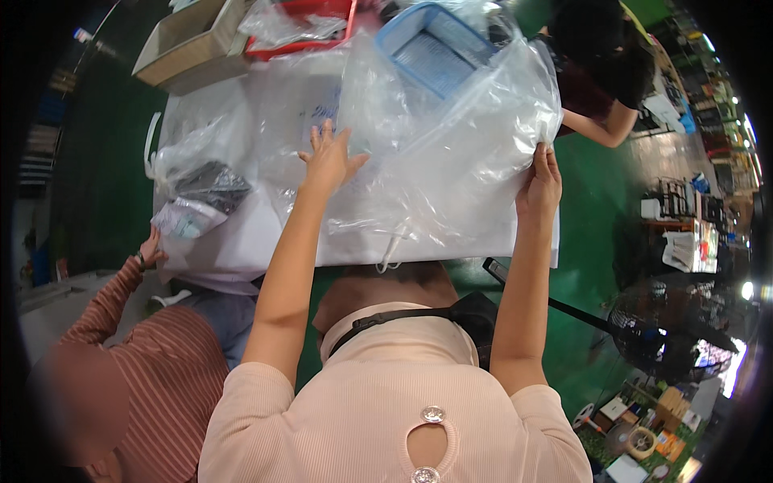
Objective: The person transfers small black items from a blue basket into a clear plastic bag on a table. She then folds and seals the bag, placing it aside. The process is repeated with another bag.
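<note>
A large clear plastic bag (467, 161) lies spread over a white table (241, 241). My left hand (328, 157) rests flat on the bag's left part with its fingers apart and holds nothing. At the bag's right edge, near the table's corner, my right hand (541, 183) pinches the plastic. A blue plastic basket (435, 48) shows through the bag's far end; I cannot tell if it is inside the bag or behind it.
A co-worker in a striped sleeve touches the table's left edge with a hand (150, 248) beside a smaller bag holding dark items (211, 185). A cardboard box (189, 44) and red tray (299, 32) stand at the back. Another person's arm (600, 127) reaches in at the far right. A black fan (672, 326) stands on the green floor.
</note>
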Available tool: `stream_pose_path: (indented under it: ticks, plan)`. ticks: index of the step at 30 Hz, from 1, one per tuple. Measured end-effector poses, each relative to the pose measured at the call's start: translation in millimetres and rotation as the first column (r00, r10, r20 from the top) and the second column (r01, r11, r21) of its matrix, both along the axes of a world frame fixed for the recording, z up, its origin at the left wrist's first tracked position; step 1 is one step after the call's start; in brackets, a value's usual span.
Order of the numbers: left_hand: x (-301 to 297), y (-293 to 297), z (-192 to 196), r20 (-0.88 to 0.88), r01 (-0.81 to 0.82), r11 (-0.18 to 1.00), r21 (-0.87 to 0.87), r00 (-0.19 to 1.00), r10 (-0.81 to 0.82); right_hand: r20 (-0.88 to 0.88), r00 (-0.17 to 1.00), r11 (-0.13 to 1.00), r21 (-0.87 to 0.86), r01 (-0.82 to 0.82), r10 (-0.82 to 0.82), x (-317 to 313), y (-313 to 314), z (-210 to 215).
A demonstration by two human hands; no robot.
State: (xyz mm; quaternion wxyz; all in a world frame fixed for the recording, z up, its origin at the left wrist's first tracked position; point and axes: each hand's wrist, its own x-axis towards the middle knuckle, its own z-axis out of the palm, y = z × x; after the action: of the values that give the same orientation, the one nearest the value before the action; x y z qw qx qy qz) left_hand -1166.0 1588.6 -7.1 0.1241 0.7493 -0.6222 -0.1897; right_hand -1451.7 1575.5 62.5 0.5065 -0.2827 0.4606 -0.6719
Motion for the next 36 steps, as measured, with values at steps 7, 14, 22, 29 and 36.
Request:
stream_pose_path:
  ticks: [7,14,22,29,36]
  plan:
    - [-122.0,18.8,95.7,-0.879,0.324,0.942,-0.081,0.422,-0.221,-0.065,0.998,0.998,0.058,-0.022,0.025,-44.5,8.0,-9.0]
    - [-203.3,16.9,84.1,-0.453,-0.104,0.806,-0.583,0.865,-0.216,-0.694,0.713,0.995,0.051,-0.089,0.100,-81.2,25.6,41.9]
    - [-272.1,58.1,78.8,-0.772,-0.152,0.915,-0.375,0.598,-0.216,-0.323,0.847,0.903,0.070,-0.423,0.422,-129.8,36.2,61.1]
    - [-261.6,75.3,61.8,-0.975,-0.584,0.800,-0.137,0.224,-0.003,-0.338,0.878,0.940,0.080,-0.332,0.338,-207.8,25.4,36.9]
    - [-312.4,95.3,48.2,-0.804,-0.377,0.878,-0.297,0.594,-0.017,-0.502,0.791,0.936,0.224,-0.271,0.349,-228.7,68.8,69.2]
